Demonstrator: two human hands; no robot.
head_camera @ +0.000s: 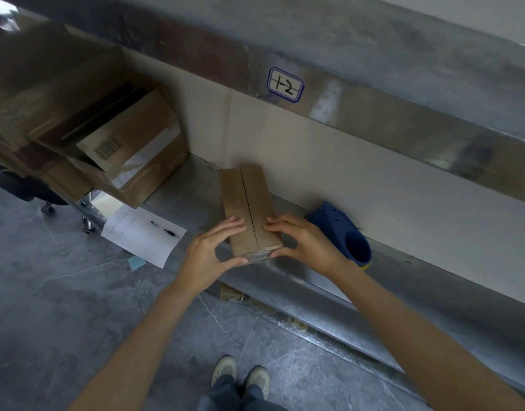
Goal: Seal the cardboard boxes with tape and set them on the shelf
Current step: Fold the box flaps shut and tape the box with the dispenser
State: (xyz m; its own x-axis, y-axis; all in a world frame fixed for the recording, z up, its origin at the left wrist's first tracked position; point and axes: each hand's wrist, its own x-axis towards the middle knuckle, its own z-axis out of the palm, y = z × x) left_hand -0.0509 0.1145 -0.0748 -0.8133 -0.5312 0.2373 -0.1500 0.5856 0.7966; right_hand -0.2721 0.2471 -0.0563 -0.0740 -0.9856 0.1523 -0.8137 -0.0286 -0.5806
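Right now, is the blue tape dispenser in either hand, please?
No, the tape dispenser lies on the shelf; the left hand and right hand hold the box.

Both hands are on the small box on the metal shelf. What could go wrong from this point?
1. The top seam of the small brown cardboard box shows no tape along it, only clear tape at the near end. The flaps may gape once the left hand and right hand let go.
2. The blue plastic tape dispenser lies close beside the right hand and could be knocked along the metal shelf.
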